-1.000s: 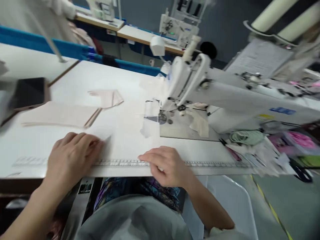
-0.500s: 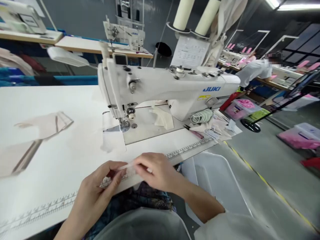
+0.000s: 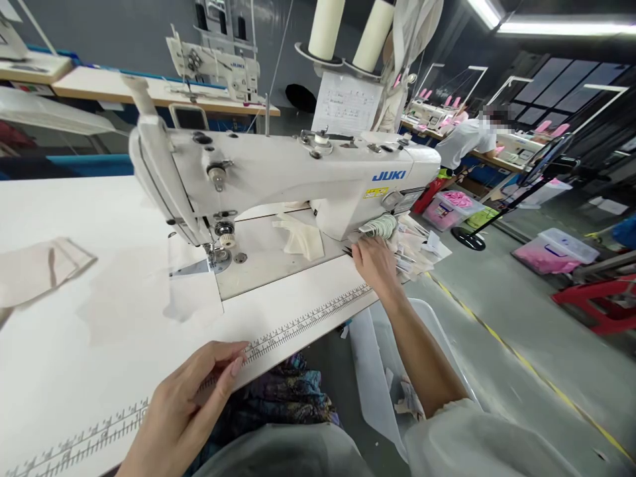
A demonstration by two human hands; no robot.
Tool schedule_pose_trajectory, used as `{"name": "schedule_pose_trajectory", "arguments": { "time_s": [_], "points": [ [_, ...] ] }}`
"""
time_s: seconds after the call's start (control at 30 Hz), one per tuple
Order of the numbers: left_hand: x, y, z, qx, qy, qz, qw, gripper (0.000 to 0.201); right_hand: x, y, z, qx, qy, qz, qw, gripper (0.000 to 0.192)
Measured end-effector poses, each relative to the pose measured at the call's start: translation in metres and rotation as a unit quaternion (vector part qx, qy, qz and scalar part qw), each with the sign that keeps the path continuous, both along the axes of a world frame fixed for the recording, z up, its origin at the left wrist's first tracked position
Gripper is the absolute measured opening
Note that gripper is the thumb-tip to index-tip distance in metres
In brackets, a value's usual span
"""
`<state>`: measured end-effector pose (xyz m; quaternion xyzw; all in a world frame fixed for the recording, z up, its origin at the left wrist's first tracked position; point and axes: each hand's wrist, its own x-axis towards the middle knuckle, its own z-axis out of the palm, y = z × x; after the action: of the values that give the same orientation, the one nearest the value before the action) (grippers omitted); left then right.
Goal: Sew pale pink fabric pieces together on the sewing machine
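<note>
Paper scraps heaped at the sewing table's far right, fingered by right hand in a loose curl beside scissors, left hand pinching the near edge rule; liable to slide off if nudged.

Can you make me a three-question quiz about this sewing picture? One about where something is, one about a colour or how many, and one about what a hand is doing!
1. Where is the right hand?
A. by the pile of small things at the right end of the sewing machine
B. on the far table
C. in the clear bin

2. How many big thread cones stand behind the machine?
A. one
B. two
C. four

3. What is the left hand doing?
A. holding scissors
B. resting at the table edge by the printed ruler
C. pressing the needle

Answers: 1 A, its fingers reach there. 2 B, two pale cones show. 3 B, fingertips lie near the ruler marks.
</note>
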<state>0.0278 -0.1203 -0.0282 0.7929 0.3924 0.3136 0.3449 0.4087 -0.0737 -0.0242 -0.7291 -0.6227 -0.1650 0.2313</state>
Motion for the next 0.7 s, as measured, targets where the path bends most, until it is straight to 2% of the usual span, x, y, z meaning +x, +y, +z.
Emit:
{"name": "schedule_pose_trajectory", "arguments": {
  "time_s": [0.13, 0.33, 0.5, 0.7],
  "points": [
    [-0.001, 0.004, 0.001, 0.04, 0.022, -0.027, 0.999, 0.02, -0.002, 0.004, -0.002, -0.013, -0.056, -0.077, 0.995, 0.033],
    [0.0, 0.002, -0.001, 0.058, 0.028, -0.03, 0.998, 0.02, -0.001, 0.011, -0.004, -0.013, -0.085, -0.118, 0.989, 0.023],
    [-0.003, 0.001, -0.001, 0.066, 0.032, -0.038, 0.997, 0.019, -0.007, 0.0, -0.007, 0.007, -0.081, -0.113, 0.99, 0.025],
    [-0.001, 0.001, 0.0, 0.069, 0.035, -0.043, 0.996, 0.021, -0.021, -0.023, 0.002, 0.056, -0.054, -0.081, 0.994, 0.028]
  ]
}}
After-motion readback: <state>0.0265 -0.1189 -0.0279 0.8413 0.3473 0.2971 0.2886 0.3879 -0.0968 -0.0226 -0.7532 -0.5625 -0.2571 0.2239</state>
